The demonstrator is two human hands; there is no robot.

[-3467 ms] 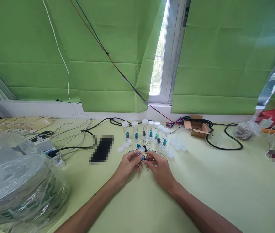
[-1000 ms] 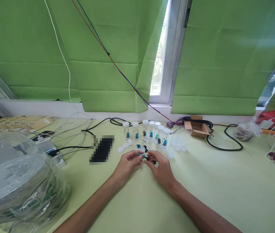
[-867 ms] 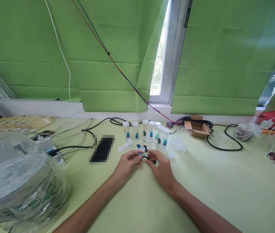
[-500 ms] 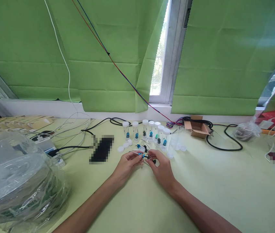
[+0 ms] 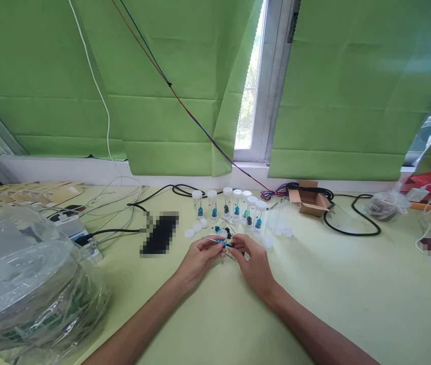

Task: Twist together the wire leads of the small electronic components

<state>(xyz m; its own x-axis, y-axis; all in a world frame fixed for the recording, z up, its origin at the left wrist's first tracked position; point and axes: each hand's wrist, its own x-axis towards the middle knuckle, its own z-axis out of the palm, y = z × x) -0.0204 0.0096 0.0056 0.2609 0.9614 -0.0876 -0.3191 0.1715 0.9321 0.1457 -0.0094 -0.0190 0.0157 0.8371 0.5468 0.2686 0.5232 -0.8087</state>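
Note:
My left hand (image 5: 197, 259) is closed, its thumb and fingers pinching a small blue part (image 5: 221, 244) with a thin metal rod sticking out to the left. My right hand (image 5: 253, 259) is closed too, its fingertips at the small black end (image 5: 230, 245) of that part; the exact join is too small to make out. Just beyond my fingers lie loose blue and black pieces (image 5: 227, 232) and thin metal rods. Behind them, several clear tubes (image 5: 212, 207) with white caps stand upright, holding blue, green or dark parts on thin rods.
White caps (image 5: 189, 233) lie left of the tubes, and clear empty tubes (image 5: 275, 223) to the right. An open cardboard box (image 5: 309, 200) and black cable (image 5: 352, 234) sit farther right. At left are a plastic-wrapped bundle (image 5: 36, 284), a power strip (image 5: 74, 233) and a blurred dark object (image 5: 160, 233).
My right fingertips have shifted very slightly around the black end. My left hand and the things on the table look the same.

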